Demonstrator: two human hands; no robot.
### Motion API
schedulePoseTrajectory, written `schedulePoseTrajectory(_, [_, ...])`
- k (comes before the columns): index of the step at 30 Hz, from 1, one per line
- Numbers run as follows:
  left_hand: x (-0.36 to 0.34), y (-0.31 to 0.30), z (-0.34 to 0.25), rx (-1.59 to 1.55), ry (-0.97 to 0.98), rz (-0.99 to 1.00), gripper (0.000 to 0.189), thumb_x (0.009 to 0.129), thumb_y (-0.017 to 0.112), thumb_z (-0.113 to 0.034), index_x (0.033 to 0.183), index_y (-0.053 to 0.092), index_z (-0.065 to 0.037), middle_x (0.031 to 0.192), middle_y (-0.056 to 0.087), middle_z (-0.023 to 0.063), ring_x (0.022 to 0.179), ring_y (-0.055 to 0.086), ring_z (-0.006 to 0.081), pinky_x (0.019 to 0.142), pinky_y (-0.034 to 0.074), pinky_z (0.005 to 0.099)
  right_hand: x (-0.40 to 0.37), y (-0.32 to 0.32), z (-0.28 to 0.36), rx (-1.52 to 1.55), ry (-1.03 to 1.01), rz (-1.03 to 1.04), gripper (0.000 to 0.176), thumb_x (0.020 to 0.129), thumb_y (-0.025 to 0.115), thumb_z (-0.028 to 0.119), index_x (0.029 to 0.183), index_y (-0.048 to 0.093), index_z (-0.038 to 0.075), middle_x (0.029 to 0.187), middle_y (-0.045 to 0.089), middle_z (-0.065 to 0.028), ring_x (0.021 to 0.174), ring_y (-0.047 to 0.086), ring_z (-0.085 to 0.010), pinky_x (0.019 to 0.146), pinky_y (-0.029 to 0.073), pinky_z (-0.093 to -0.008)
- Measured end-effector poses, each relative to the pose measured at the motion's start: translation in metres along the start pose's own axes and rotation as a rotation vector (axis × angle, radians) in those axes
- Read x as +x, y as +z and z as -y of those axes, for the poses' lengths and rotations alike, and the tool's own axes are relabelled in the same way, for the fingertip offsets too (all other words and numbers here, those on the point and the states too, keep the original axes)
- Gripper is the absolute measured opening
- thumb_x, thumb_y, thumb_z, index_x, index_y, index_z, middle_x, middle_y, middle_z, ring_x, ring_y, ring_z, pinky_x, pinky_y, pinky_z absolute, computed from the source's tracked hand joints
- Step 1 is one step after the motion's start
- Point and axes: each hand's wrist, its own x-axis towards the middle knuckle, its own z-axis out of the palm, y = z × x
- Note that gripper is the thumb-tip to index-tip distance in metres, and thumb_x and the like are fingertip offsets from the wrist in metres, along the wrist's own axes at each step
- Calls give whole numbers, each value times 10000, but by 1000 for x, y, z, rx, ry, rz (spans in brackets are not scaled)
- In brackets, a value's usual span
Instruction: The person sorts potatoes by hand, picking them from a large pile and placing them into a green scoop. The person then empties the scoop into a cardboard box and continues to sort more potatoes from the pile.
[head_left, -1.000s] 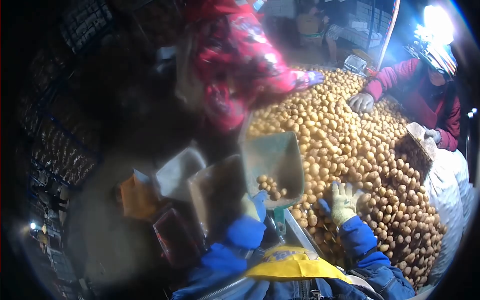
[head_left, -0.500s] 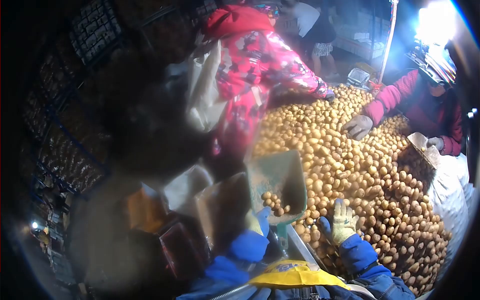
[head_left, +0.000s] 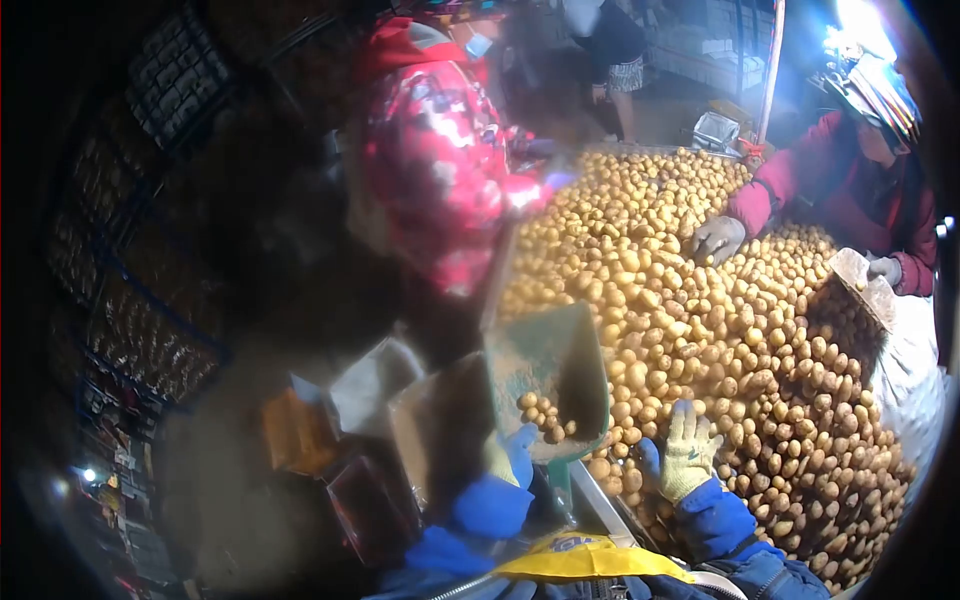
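potatoes [head_left: 690,330] spread right of the green scoop [head_left: 545,345], a few inside it. the left hand [head_left: 511,458] is at the scoop's near left edge, finger closure unclear; right of the scoop, the right hand [head_left: 687,458] lies over potatoes, fingers extended, gripping none.

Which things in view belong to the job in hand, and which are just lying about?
Seem to belong to the job:
- potatoes, heaped under the gloved right hand
- green scoop with a few potatoes inside, the left hand at its edge

Seem to be just lying about, no hand on them:
- orange container
- white container
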Motion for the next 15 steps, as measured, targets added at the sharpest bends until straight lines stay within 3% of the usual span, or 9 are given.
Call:
schedulePoseTrajectory(8, [-5, 1, -5, -118, -22, 111, 346, 948, 726, 52, 1282, 635, 60, 1196, 699, 100, 1105, 659, 189, 1002, 507, 345, 0, 4, 0, -14, 23, -1, 985, 920, 686, 532, 1605, 303, -63, 1624, 378, -273, 1328, 477, -493, 1059, 344, -697])
schedulePoseTrajectory(11, [3, -2, 7, 41, 38, 20, 323, 952, 727, 49, 1266, 651, 58, 1184, 707, 97, 1090, 659, 182, 992, 512, 345, 1, 16, -3, -48, 23, -14, 999, 925, 675, 563, 1611, 293, -54, 1617, 384, -270, 1342, 466, -493, 1067, 329, -723])
schedulePoseTrajectory(15, [1, -1, 5, 84, 47, 28, 305, 958, 729, 37, 1254, 660, 56, 1175, 711, 100, 1080, 660, 182, 983, 517, 344, 1, 5, 0, 57, 69, 103, 1038, 917, 691, 530, 1644, 214, -36, 1679, 293, -264, 1430, 389, -516, 1105, 278, -797])
